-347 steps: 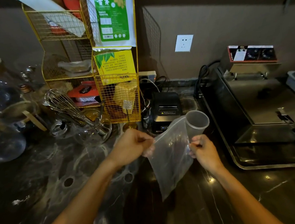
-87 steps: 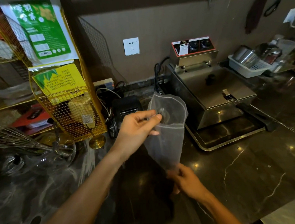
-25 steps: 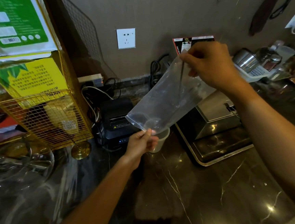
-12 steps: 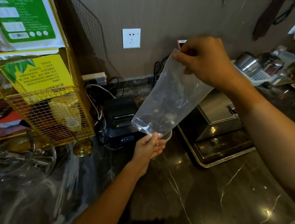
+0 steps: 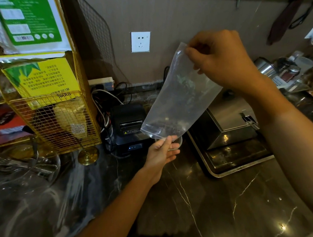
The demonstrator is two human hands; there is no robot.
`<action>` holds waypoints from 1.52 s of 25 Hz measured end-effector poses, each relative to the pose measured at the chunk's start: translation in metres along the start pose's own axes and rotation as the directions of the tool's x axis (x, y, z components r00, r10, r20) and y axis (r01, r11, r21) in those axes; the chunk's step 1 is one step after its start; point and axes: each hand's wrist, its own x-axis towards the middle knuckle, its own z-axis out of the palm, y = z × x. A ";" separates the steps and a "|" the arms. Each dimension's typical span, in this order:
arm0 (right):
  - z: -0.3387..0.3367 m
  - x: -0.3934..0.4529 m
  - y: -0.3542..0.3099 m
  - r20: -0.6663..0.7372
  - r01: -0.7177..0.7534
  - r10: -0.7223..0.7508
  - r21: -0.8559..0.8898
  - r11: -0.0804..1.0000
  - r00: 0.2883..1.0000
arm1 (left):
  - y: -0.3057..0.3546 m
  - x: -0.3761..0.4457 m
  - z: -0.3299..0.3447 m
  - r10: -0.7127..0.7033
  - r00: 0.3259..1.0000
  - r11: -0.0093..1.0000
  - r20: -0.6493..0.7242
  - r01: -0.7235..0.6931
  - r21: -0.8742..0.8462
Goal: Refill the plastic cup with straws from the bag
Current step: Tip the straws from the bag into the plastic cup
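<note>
The clear plastic bag (image 5: 177,101) is hanging tilted in the air above the dark marble surface (image 5: 216,207), with its upper corner high on the right and its lower edge down on the left. It is looking almost empty; some dark shapes are showing through the film, but I cannot tell if they are straws or things behind it. The right hand (image 5: 220,59) is pinching the upper corner of the bag between thumb and closed fingers. The left hand (image 5: 162,151) is half open, its fingertips are gripping the lower edge of the bag, just above the plastic cup (image 5: 178,142). The cup is standing on the surface in front of the black printer (image 5: 128,124) and beside the steel fryer (image 5: 230,123). Only a small part of its rim is showing, because the bag and the left hand are covering the rest, so what is inside it is hidden.
</note>
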 end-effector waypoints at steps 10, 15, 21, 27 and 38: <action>-0.009 -0.010 -0.003 -0.044 0.065 -0.067 -0.041 0.997 0.997 | 0.009 -0.001 0.000 0.053 0.998 0.995 0.015 -0.054 0.085; -0.033 -0.010 -0.010 -0.142 0.055 -0.060 -0.036 0.998 0.988 | 0.029 -0.006 0.002 0.122 0.992 0.990 0.020 -0.123 0.074; -0.053 -0.021 -0.014 -0.224 0.067 -0.068 -0.014 0.998 0.972 | 0.051 -0.014 0.009 0.176 0.984 0.980 0.010 -0.176 0.089; -0.078 -0.039 -0.012 -0.290 0.034 -0.023 0.036 0.999 0.957 | 0.062 -0.028 0.014 0.234 0.972 0.971 0.021 -0.235 0.053; -0.061 -0.138 0.067 -0.178 -0.395 0.534 0.492 0.776 0.827 | 0.053 -0.062 -0.008 0.483 0.865 0.874 -0.141 -0.464 0.147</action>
